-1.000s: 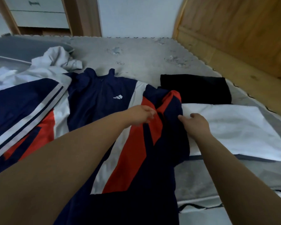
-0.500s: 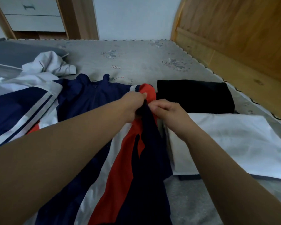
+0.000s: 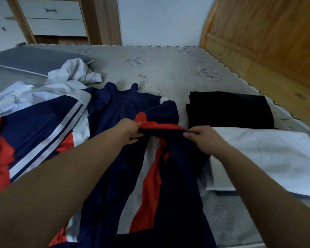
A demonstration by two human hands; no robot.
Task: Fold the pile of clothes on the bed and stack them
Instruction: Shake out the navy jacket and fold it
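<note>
A navy jacket with red and white panels point(image 3: 115, 111) lies spread on the grey bed point(image 3: 168, 72) in front of me. My left hand point(image 3: 128, 130) and my right hand point(image 3: 201, 138) each pinch one end of a raised fold of the jacket's sleeve, stretched between them. To the right lie a folded black garment point(image 3: 229, 109) and, nearer me, a folded white garment point(image 3: 268, 158). On the left sits a second navy, red and white garment point(image 3: 30, 126) with crumpled white clothes point(image 3: 75, 72) behind it.
A grey pillow point(image 3: 25, 59) lies at the far left of the bed. A wooden headboard point(image 3: 267, 42) runs along the right side. White drawers point(image 3: 54, 17) stand beyond the bed's far edge.
My hands came together on the jacket's sleeve, lifted it, then drew apart, stretching a fold of it between them. The view tilted up slightly.
</note>
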